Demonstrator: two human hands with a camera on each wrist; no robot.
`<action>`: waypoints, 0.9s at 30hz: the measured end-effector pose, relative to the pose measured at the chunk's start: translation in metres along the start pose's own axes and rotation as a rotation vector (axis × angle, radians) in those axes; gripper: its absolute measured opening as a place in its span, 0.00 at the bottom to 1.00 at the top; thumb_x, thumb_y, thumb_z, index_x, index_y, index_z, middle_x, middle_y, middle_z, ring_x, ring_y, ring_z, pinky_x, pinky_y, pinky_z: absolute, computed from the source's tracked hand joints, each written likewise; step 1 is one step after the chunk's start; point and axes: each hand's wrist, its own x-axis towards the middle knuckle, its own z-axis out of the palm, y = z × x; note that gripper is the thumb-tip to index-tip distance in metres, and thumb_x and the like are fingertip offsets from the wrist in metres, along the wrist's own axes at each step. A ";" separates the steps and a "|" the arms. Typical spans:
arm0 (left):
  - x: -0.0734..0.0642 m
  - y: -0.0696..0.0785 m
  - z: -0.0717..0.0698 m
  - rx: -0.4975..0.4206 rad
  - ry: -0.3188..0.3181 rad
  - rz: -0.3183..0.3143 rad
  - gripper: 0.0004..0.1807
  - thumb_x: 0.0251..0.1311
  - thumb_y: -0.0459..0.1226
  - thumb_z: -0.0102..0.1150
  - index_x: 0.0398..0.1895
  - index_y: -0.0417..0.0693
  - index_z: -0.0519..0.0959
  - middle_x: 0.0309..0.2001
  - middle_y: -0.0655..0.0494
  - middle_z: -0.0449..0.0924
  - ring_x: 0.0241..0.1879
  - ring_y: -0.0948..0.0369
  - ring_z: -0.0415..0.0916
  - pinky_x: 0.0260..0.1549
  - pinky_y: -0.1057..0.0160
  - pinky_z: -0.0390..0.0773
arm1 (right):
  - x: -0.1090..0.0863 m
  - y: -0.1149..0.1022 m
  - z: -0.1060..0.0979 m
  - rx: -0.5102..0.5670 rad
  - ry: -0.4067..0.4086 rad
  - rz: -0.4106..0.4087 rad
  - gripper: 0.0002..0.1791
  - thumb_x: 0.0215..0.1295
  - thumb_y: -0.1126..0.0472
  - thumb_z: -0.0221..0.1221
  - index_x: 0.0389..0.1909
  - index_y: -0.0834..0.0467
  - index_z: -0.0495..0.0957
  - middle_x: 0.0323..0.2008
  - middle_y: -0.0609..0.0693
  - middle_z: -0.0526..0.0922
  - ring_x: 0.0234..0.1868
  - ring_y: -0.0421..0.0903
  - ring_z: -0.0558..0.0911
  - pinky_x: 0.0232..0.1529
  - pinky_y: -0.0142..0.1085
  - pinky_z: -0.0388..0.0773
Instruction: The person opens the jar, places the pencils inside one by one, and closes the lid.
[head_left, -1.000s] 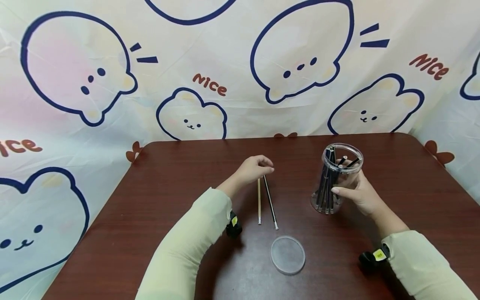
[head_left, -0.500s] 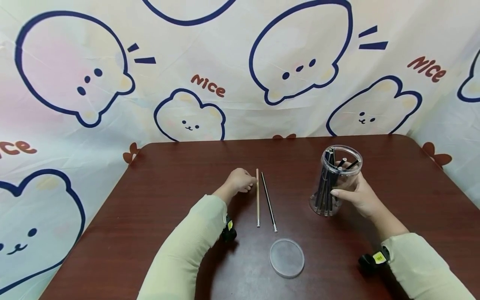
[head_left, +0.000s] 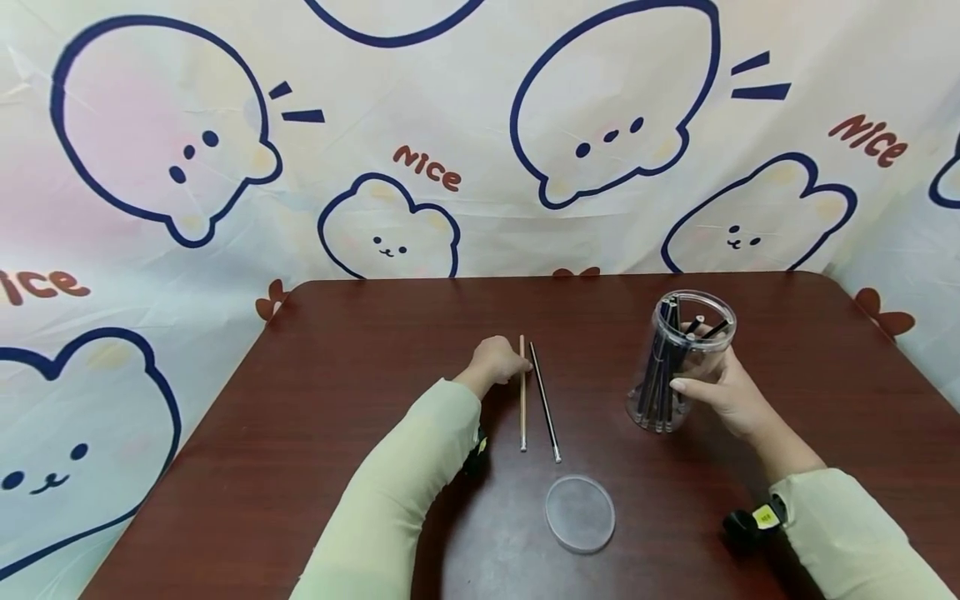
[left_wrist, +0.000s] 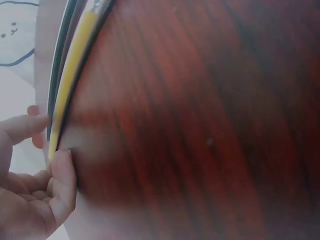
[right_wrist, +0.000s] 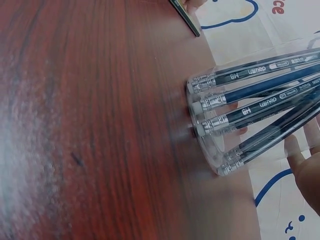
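A yellow pencil [head_left: 523, 408] and a black pencil [head_left: 546, 404] lie side by side on the table, their eraser ends toward me. My left hand [head_left: 497, 360] is at the far part of the yellow one; in the left wrist view, thumb and curled finger are on either side of the yellow pencil [left_wrist: 70, 70], pinching it. With my right hand [head_left: 723, 392] I grip a clear round jar [head_left: 705, 362], slightly tilted. Several dark pencils [right_wrist: 260, 102] with metal eraser ends stand inside it. The right fingers behind the jar are partly hidden.
A round translucent lid [head_left: 580, 514] lies flat on the brown wooden table [head_left: 360, 400], nearer to me than the loose pencils. Behind the table hangs a printed cloth [head_left: 480, 100]. The table's far edge runs just beyond the jar.
My left hand has come down and back from beyond the pencils' far ends, then shifted slightly right onto the yellow pencil. The jar, right hand and lid have stayed in place.
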 end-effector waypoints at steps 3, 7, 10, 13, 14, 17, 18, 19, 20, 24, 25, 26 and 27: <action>0.000 0.001 0.000 0.057 0.020 0.004 0.15 0.49 0.45 0.59 0.14 0.43 0.76 0.11 0.57 0.70 0.14 0.64 0.71 0.15 0.71 0.67 | 0.001 -0.001 0.000 -0.025 -0.001 0.019 0.38 0.50 0.81 0.50 0.58 0.54 0.47 0.53 0.43 0.63 0.51 0.34 0.68 0.44 0.25 0.67; 0.000 0.000 0.000 0.068 0.033 0.003 0.14 0.52 0.41 0.56 0.14 0.43 0.75 0.12 0.56 0.70 0.14 0.64 0.70 0.15 0.71 0.67 | 0.001 -0.002 0.000 -0.053 0.000 0.031 0.38 0.51 0.81 0.51 0.59 0.56 0.46 0.53 0.43 0.62 0.51 0.34 0.68 0.44 0.25 0.68; 0.000 -0.002 0.000 0.021 0.023 -0.014 0.14 0.53 0.39 0.54 0.13 0.43 0.73 0.12 0.56 0.69 0.13 0.63 0.68 0.13 0.71 0.67 | 0.000 -0.001 0.000 -0.049 0.007 0.037 0.38 0.51 0.80 0.51 0.58 0.54 0.45 0.53 0.43 0.62 0.50 0.33 0.67 0.44 0.24 0.67; 0.001 -0.005 -0.001 -0.031 0.007 -0.032 0.14 0.53 0.38 0.54 0.13 0.42 0.72 0.11 0.56 0.67 0.12 0.63 0.66 0.12 0.71 0.66 | -0.001 0.000 0.000 -0.049 0.007 0.035 0.38 0.51 0.80 0.51 0.58 0.53 0.45 0.52 0.42 0.62 0.50 0.32 0.67 0.45 0.24 0.66; 0.001 -0.005 -0.001 -0.038 0.008 -0.035 0.14 0.53 0.38 0.54 0.13 0.42 0.72 0.11 0.56 0.67 0.12 0.64 0.66 0.12 0.71 0.67 | -0.001 0.000 0.000 -0.046 0.003 0.032 0.38 0.51 0.80 0.51 0.58 0.52 0.46 0.53 0.42 0.62 0.51 0.32 0.67 0.46 0.23 0.65; 0.002 -0.008 -0.002 -0.076 0.010 -0.034 0.13 0.51 0.37 0.55 0.13 0.41 0.72 0.12 0.55 0.68 0.13 0.63 0.67 0.14 0.70 0.69 | -0.001 0.002 0.000 -0.035 -0.006 0.023 0.37 0.51 0.80 0.50 0.57 0.52 0.47 0.52 0.42 0.63 0.51 0.33 0.67 0.46 0.24 0.65; 0.002 -0.009 -0.002 -0.115 0.005 -0.033 0.12 0.51 0.36 0.55 0.14 0.41 0.73 0.13 0.55 0.69 0.14 0.63 0.68 0.15 0.70 0.71 | -0.001 0.003 0.000 -0.028 -0.010 0.020 0.37 0.51 0.81 0.50 0.57 0.53 0.47 0.53 0.42 0.63 0.51 0.33 0.67 0.46 0.24 0.65; 0.003 -0.010 -0.002 -0.156 -0.003 -0.029 0.11 0.51 0.36 0.55 0.16 0.40 0.74 0.13 0.54 0.69 0.14 0.63 0.69 0.17 0.70 0.72 | -0.001 0.003 0.001 -0.021 -0.012 0.015 0.37 0.51 0.81 0.49 0.58 0.53 0.47 0.53 0.42 0.64 0.51 0.34 0.67 0.46 0.24 0.65; 0.003 -0.012 -0.002 -0.206 -0.014 -0.026 0.09 0.51 0.35 0.54 0.18 0.38 0.75 0.15 0.53 0.70 0.15 0.62 0.70 0.18 0.69 0.73 | -0.001 0.003 0.001 -0.011 -0.012 0.012 0.37 0.51 0.82 0.49 0.58 0.53 0.47 0.52 0.42 0.64 0.51 0.34 0.67 0.46 0.24 0.65; 0.005 -0.019 -0.005 -0.493 -0.084 -0.049 0.09 0.52 0.32 0.52 0.32 0.32 0.74 0.21 0.51 0.71 0.20 0.61 0.71 0.25 0.65 0.76 | -0.001 0.003 0.001 0.010 -0.010 -0.008 0.37 0.51 0.83 0.48 0.57 0.53 0.48 0.52 0.43 0.65 0.51 0.34 0.68 0.46 0.24 0.66; 0.005 -0.021 -0.006 -0.549 -0.096 -0.056 0.09 0.51 0.31 0.52 0.34 0.32 0.73 0.22 0.50 0.71 0.21 0.61 0.71 0.26 0.64 0.76 | -0.001 0.003 0.001 0.013 -0.010 -0.014 0.37 0.50 0.83 0.48 0.57 0.53 0.48 0.52 0.43 0.65 0.51 0.35 0.68 0.46 0.24 0.65; 0.005 -0.022 -0.008 -0.605 -0.106 -0.063 0.10 0.51 0.31 0.51 0.35 0.32 0.72 0.23 0.50 0.70 0.22 0.61 0.70 0.27 0.64 0.76 | -0.001 0.002 0.001 0.017 -0.012 -0.020 0.37 0.50 0.83 0.48 0.57 0.53 0.49 0.52 0.43 0.66 0.51 0.35 0.68 0.46 0.25 0.65; 0.004 -0.023 -0.011 -0.653 -0.114 -0.065 0.09 0.50 0.31 0.51 0.35 0.33 0.71 0.24 0.51 0.69 0.22 0.61 0.70 0.28 0.64 0.76 | 0.000 0.002 0.001 0.019 -0.014 -0.025 0.37 0.50 0.84 0.48 0.57 0.53 0.49 0.52 0.44 0.66 0.51 0.35 0.68 0.46 0.25 0.65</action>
